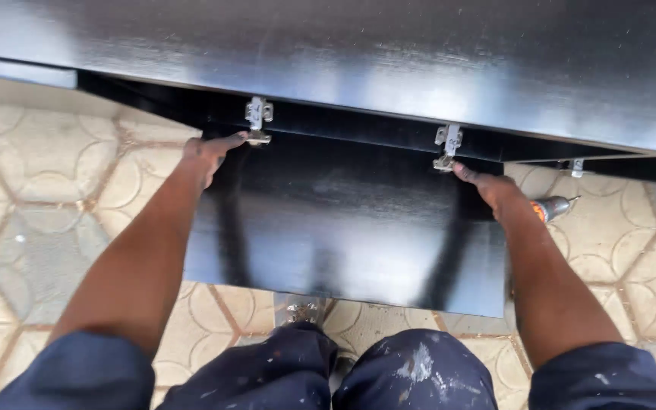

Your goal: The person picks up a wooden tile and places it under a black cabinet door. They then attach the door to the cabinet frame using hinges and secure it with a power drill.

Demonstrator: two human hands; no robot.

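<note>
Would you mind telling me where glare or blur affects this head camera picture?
Head view: bright daylight glare streaks the glossy black top panel; the door panel mirrors both forearms as dark bands; the left hand, right hand and hinges look slightly soft; the screwdriver is small but readable.

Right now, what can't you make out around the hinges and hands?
Head view, the only one:
- Left hand: fingertips at the left hinge; whether they press or just touch it cannot be told.
- Right hand: fingertips meet the right hinge; hinge screws too small to see.
- Drill: body hidden behind the right wrist, only the tip shows.
- Cabinet: cut off by the top edge; glare blurs its surface.
- Door: underside hidden.
</note>
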